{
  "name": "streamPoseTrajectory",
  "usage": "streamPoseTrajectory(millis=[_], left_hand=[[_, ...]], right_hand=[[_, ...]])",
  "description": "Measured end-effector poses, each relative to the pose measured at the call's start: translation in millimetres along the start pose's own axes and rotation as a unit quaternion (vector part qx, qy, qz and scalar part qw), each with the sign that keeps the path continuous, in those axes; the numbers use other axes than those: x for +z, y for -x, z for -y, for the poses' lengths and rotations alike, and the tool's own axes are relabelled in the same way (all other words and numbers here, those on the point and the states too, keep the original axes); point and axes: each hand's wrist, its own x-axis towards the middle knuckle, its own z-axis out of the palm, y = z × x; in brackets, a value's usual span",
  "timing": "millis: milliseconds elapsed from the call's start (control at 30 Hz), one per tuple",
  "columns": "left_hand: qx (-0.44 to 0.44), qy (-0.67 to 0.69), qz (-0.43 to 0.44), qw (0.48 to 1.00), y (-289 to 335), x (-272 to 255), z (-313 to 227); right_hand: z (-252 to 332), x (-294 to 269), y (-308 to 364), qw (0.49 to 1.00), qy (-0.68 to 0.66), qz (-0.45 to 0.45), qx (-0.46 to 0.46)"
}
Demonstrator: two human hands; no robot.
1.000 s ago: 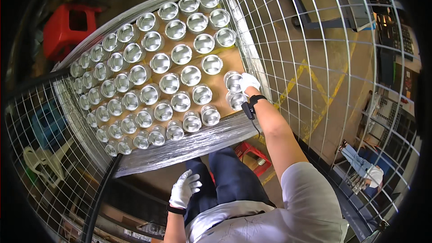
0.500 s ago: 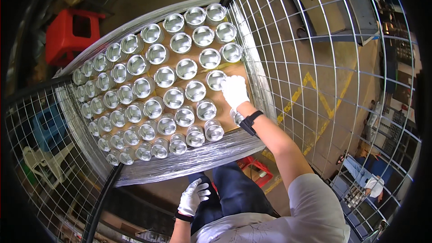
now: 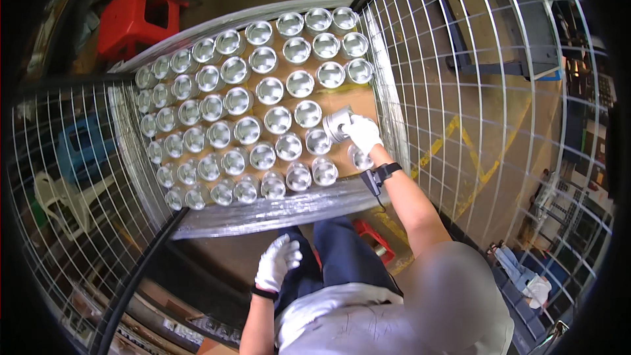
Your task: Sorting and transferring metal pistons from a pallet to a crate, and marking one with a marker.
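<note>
Metal piston (image 3: 336, 123) tilted above tray (image 3: 263, 213), gripped in right hand (image 3: 363, 133), left hand (image 3: 277, 263) loosely curled

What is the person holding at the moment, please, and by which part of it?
The right hand grips one shiny metal cup-shaped part, tilted on its side, by the end nearest the hand, above the cardboard sheet. The left hand holds nothing.
</note>
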Motion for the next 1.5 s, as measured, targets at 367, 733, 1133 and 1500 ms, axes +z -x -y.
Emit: streamPoseTrajectory(millis=[367, 733, 1133, 1500], left_hand=[[0.102, -0.073, 0.171, 0.977, 39, 48, -61], [0.043, -0.164, 0.267, 0.949, 74, 59, -63], [0.116, -0.131, 0.225, 0.959, 122, 47, -82], [0.072, -0.168, 0.300, 0.936, 124, 14, -92]], right_hand=[[87, -41, 170, 0.427, -0.885, 0.179, 0.047], [158, -45, 252, 0.415, -0.873, 0.234, 0.107], [195, -2, 303, 0.483, -0.829, 0.238, -0.150], [216, -31, 314, 0.642, -0.718, 0.216, -0.162]])
